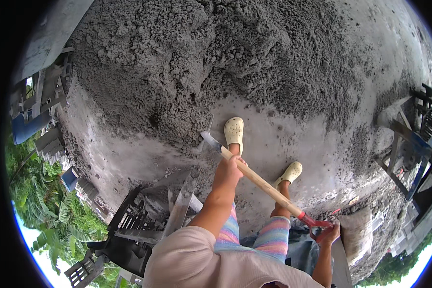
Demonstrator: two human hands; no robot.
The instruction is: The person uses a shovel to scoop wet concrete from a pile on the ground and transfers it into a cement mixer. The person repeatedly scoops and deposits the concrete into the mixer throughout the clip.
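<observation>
A shovel [266, 186] with a pale wooden shaft slants across in front of my legs. My left hand [234, 166] is wrapped round the lower part of the shaft, just above the grey metal socket. At the other end, my right hand [329, 233] grips the red D-shaped handle [313, 222]. The blade [206, 128] is at the near edge of a large heap of damp grey cement or mortar mix [192, 62]; it is seen nearly edge-on, so I cannot tell how much it carries. My feet, in cream clogs [234, 130], stand on the dusty floor beside the heap.
Black plastic chairs or frames with boards [129, 221] stand close on my left. More dark frames [420, 129] are at the right. A filled sack [357, 235] lies near my right hand. Stacked blocks [53, 146] and green plants [53, 211] line the left side.
</observation>
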